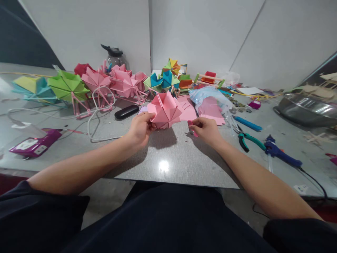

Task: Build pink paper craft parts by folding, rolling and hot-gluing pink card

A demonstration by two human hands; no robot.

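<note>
My left hand [142, 130] grips the left side of a pink folded-paper wheel [165, 111], lifted a little above the table with its pleated points facing up and outward. Some of my left fingers are hidden behind the paper. In my right hand [206, 130], thumb and fingers pinch a small pink strip [190, 123], apart from the wheel and to its right. Its material is too small to make out. Behind both hands lie pink paper sheets [188, 108] and a clear plastic bag [210, 96] with more pink paper under it.
At the left stand a green paper wheel [68, 86], several pink ones [127, 82] and a purple power strip [37, 142] with a white cable. A black case [126, 112] lies nearby. Pliers [251, 138], a blue glue gun [281, 153] and a metal bowl [308, 109] occupy the right.
</note>
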